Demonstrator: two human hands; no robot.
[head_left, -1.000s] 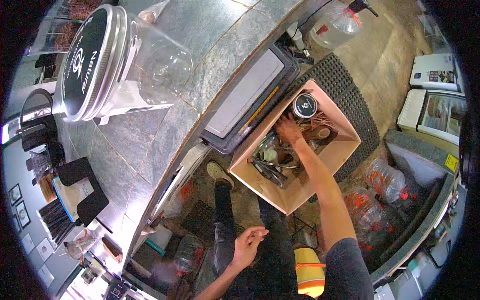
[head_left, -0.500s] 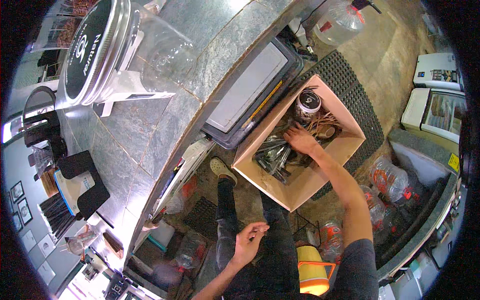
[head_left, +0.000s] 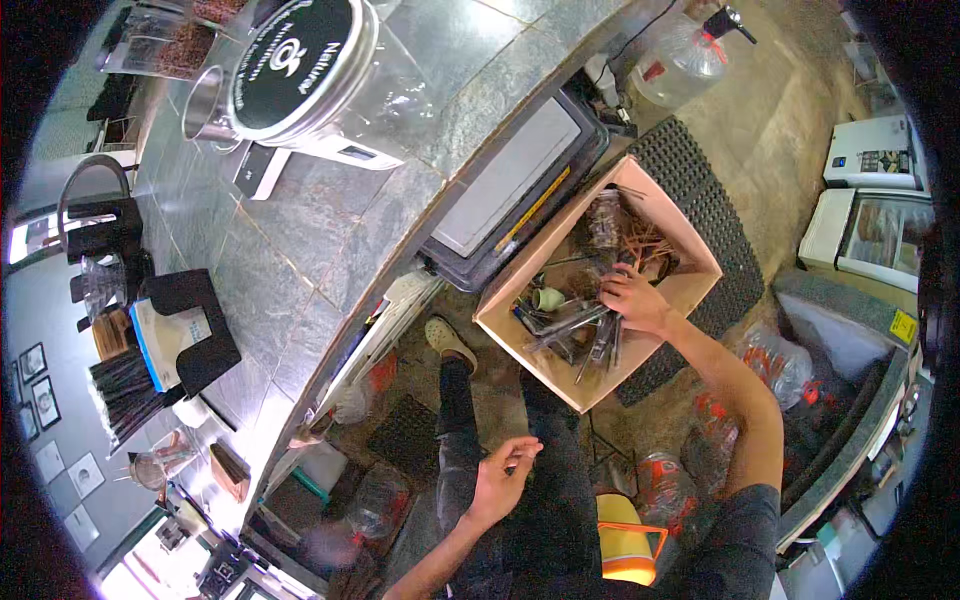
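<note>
My right hand [head_left: 633,298] reaches into an open cardboard box [head_left: 690,300], its fingers curled over a bundle of long dark stick-like pieces [head_left: 600,330]. Under the palm the exact grip is hidden. Beside the fingers lie thin brown sticks [head_left: 645,240]. A glass jar [head_left: 604,218] leans or lies in the far corner of the box. A small pale cup [head_left: 548,299] rests among the dark pieces left of my hand. My left hand [head_left: 507,478] hovers above my lap, fingers bent together, with nothing visible in them.
To the left runs a grey tiled counter [head_left: 290,240], bearing a large black-lidded jar [head_left: 300,75] and a dark holder [head_left: 205,340]. A black-rimmed bin [head_left: 510,180] stands against the box. Large clear bottles [head_left: 775,365] are at right, a yellow container [head_left: 622,535] near my legs.
My right hand has shifted slightly right within the box, and the dark pieces have moved with it. The jar inside has tipped over. The pale cup has come into sight.
</note>
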